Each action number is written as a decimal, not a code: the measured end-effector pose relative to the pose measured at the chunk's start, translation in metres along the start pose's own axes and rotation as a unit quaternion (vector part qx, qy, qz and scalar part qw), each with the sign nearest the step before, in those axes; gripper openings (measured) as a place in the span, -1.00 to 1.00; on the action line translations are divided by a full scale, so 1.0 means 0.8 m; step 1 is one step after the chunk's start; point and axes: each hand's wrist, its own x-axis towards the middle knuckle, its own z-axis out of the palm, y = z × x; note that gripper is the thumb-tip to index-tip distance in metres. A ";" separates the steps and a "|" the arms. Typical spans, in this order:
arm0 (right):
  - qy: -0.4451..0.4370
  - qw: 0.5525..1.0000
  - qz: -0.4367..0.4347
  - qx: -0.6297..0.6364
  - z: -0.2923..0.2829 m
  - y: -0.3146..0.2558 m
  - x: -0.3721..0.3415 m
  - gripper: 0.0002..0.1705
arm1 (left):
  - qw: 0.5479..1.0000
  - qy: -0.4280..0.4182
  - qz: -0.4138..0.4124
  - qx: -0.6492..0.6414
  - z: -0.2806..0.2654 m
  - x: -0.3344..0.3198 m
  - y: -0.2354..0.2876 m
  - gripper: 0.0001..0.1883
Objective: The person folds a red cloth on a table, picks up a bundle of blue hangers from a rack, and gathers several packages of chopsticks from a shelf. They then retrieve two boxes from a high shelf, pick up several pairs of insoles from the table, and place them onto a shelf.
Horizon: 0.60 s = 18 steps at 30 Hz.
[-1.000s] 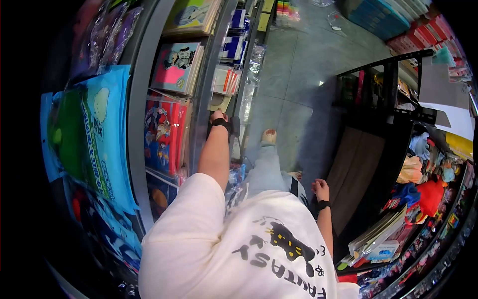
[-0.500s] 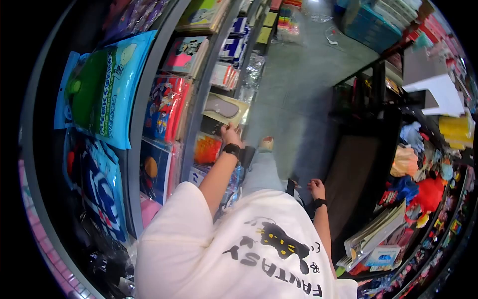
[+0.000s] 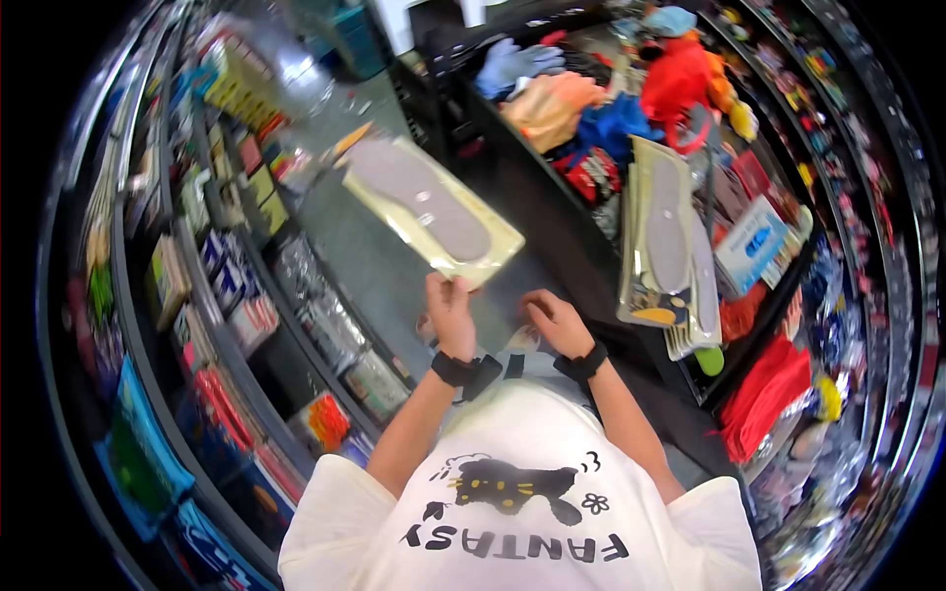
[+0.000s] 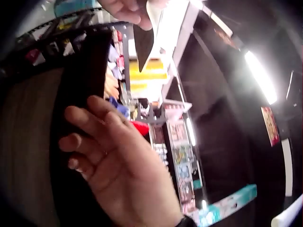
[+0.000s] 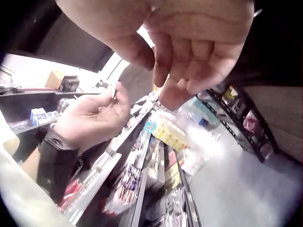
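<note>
In the head view my left hand [image 3: 452, 317] pinches the near end of a flat pack of insoles [image 3: 422, 202]. The pack has grey foot-shaped insoles on a cream card and is held out above the aisle floor. My right hand [image 3: 562, 327] is beside it, thumb and fingers loosely bent, with nothing in them. In the left wrist view the grey tip of the insole pack [image 4: 143, 45] points down from my left fingers [image 4: 124, 10]. The right wrist view shows my right hand [image 5: 189, 52] close up with its palm bare.
On the right, a black bin [image 3: 695, 379] holds similar insole packs [image 3: 662, 222], gloves [image 3: 554, 106] and a white-and-blue box [image 3: 757, 246]. Shelves of packaged goods [image 3: 241, 281] line the left. Floor [image 3: 340, 236] shows between them.
My left hand has picked the insole pack up from the left shelf and carried it out over the aisle. My right hand has moved forward near it. The head view has turned right.
</note>
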 end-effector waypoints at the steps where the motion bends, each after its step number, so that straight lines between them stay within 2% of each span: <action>1: 0.020 1.000 -0.009 0.006 -0.013 -0.002 -0.017 -0.79 | 0.999 -0.036 -0.013 0.012 0.025 -0.007 -0.001 -0.90; 2: 0.048 0.998 -0.007 0.028 -0.025 -0.003 -0.033 -0.79 | 0.993 -0.113 -0.015 0.020 0.047 -0.012 0.002 -0.92; 5: 0.122 0.989 0.000 0.086 -0.060 -0.019 -0.086 -0.82 | 0.967 -0.244 -0.070 0.003 0.107 -0.028 -0.007 -0.92; 8: 0.207 0.978 0.015 0.034 -0.094 -0.028 -0.132 -0.85 | 0.932 -0.339 -0.129 0.017 0.151 -0.044 -0.026 -0.91; 10: 0.334 0.942 -0.016 0.040 -0.109 -0.023 -0.152 -0.87 | 0.909 -0.386 -0.151 0.052 0.165 -0.055 -0.034 -0.91; 12: 0.424 0.902 -0.050 0.061 -0.126 -0.022 -0.165 -0.87 | 0.888 -0.416 -0.173 0.088 0.169 -0.062 -0.036 -0.89; 14: 0.456 0.889 -0.028 0.037 -0.144 -0.015 -0.174 -0.84 | 0.872 -0.435 -0.185 0.127 0.166 -0.063 -0.039 -0.87; 16: 0.467 0.883 -0.036 -0.034 -0.159 -0.008 -0.173 -0.84 | 0.861 -0.440 -0.191 0.168 0.157 -0.062 -0.040 -0.84; 18: 0.442 0.895 -0.025 -0.058 -0.166 -0.008 -0.170 -0.85 | 0.870 -0.414 -0.204 0.171 0.151 -0.058 -0.037 -0.79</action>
